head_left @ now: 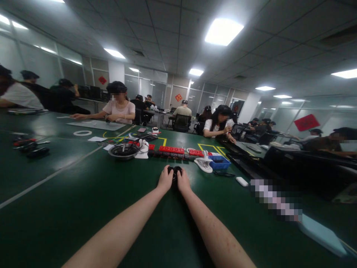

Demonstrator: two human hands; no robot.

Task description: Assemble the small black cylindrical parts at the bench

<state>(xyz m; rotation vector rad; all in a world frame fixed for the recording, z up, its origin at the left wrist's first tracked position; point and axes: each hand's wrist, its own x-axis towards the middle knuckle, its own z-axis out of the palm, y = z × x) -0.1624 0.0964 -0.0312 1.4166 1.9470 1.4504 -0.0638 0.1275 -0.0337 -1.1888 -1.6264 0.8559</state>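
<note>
Both my arms reach forward over the green table point(134, 223). My left hand point(165, 179) and my right hand point(183, 180) are closed on opposite sides of a small black object with rounded parts point(174, 173). Its exact kind is too small and dark to make out. The thumbs lie on its near side, while most of the other fingers are hidden. Just beyond the hands runs a row of red blocks point(171, 149) with dark parts in front. To its right are a white clip-like stand point(204, 164) and a blue bin point(221, 163).
Left of the red blocks sit a round metal tray point(115, 154) with black cables and a white stand point(142, 150). A white case point(241, 181) and a pale blue flat item point(322, 232) lie to the right. Black tools point(35, 149) lie far left. Co-workers sit across the table.
</note>
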